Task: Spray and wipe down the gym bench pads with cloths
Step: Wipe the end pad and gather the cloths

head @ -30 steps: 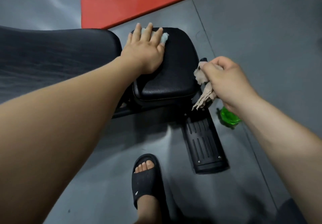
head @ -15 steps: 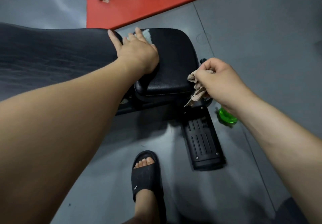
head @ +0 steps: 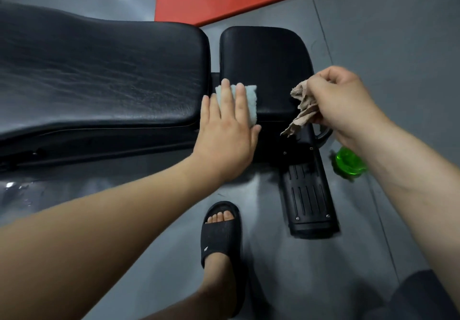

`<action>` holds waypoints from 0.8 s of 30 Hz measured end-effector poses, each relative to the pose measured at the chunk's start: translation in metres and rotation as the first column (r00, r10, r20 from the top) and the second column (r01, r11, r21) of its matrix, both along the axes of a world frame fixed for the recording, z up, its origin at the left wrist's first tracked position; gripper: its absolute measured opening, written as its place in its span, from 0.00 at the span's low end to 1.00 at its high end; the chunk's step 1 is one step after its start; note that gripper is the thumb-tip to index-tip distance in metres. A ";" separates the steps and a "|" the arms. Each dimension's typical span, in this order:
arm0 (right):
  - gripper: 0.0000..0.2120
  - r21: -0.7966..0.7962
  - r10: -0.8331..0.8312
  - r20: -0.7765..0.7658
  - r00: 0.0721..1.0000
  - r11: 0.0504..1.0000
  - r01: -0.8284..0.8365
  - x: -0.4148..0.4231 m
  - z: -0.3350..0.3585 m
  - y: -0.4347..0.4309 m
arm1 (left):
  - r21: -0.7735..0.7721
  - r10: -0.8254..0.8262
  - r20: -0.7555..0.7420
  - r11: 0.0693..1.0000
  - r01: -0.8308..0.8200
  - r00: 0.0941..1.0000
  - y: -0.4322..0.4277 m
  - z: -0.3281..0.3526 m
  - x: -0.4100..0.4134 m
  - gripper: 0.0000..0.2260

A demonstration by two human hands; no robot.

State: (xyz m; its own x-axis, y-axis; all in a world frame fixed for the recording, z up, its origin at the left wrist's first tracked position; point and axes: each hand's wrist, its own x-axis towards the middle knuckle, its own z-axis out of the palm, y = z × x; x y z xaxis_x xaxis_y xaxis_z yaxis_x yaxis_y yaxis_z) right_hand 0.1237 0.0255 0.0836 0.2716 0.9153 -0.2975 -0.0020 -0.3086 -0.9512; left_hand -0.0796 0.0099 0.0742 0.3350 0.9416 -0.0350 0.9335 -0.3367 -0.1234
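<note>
Head cam: left hand (head: pixel 225 138) lies flat, pressing a pale blue cloth (head: pixel 76 103) onto the seat pad (head: pixel 268 70); right hand (head: pixel 348 105) grips a crumpled brown cloth (head: pixel 302 110) beside it.

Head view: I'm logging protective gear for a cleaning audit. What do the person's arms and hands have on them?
Nothing shows on them. The left hand and right hand are ungloved, with no rings visible, and both wrists carry no watch or band. Both forearms are bare right to the frame edge, so no sleeve is in view.
</note>
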 end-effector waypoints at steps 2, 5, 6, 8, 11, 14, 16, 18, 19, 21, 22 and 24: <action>0.03 -0.006 -0.012 -0.025 1.000 1.000 0.012 -0.002 0.002 0.003 | -0.031 -0.060 -0.036 0.998 0.059 0.998 -0.002 0.004 -0.009 0.36; 0.03 -0.003 -0.024 -0.053 0.998 1.000 0.024 -0.005 0.003 0.008 | -0.133 -0.158 -0.111 0.981 0.143 0.981 0.011 0.017 -0.024 0.35; 0.03 -0.004 -0.027 -0.055 0.998 1.000 0.026 -0.005 0.002 0.009 | -0.131 -0.201 -0.132 0.974 0.184 0.971 0.017 0.021 -0.030 0.34; 0.03 -0.003 -0.036 -0.074 0.997 0.999 0.036 -0.006 0.001 0.011 | -0.078 -0.286 -0.141 0.958 0.277 0.948 0.027 0.029 -0.041 0.34; 0.05 -0.002 -0.044 -0.083 0.996 0.999 0.044 -0.008 -0.002 0.014 | 0.085 -0.339 -0.075 0.935 0.345 0.938 0.026 0.033 -0.050 0.28; 0.07 0.001 -0.054 -0.076 0.996 0.999 0.054 -0.009 -0.002 0.016 | 0.188 -0.333 0.000 0.926 0.327 0.943 0.014 0.027 -0.044 0.22; 0.06 -0.003 -0.063 -0.056 0.996 0.998 0.063 -0.010 -0.003 0.016 | 0.207 -0.332 -0.009 0.922 0.326 0.943 0.012 0.022 -0.040 0.22; 0.05 -0.003 -0.074 -0.040 0.996 0.997 0.074 -0.012 -0.003 0.016 | 0.197 -0.338 -0.022 0.921 0.335 0.941 0.020 0.027 -0.039 0.22; 0.05 -0.001 -0.077 -0.038 0.996 0.997 0.077 -0.013 -0.003 0.017 | 0.185 -0.317 -0.012 0.932 0.313 0.948 0.026 0.034 -0.040 0.21; 0.05 0.002 -0.078 -0.027 0.997 0.997 0.078 -0.014 -0.004 0.017 | 0.175 -0.207 0.010 0.964 0.202 0.978 0.038 0.049 -0.046 0.21; 0.04 0.004 -0.079 -0.018 0.997 0.997 0.079 -0.014 -0.004 0.017 | 0.185 -0.143 0.009 0.973 0.139 0.990 0.042 0.054 -0.051 0.20; 0.03 0.012 -0.081 -0.007 0.997 0.997 0.081 -0.016 -0.004 0.017 | 0.205 -0.067 -0.010 0.976 0.068 0.998 0.047 0.059 -0.063 0.16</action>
State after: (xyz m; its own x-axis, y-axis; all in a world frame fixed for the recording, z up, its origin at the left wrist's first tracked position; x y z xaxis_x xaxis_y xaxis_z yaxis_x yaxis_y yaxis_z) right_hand 0.1080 0.0428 0.0793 0.3432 0.8939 -0.2883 -0.0332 -0.2952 -0.9549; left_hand -0.1429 0.0566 0.1334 0.3984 0.9039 0.1558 0.9089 -0.3663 -0.1993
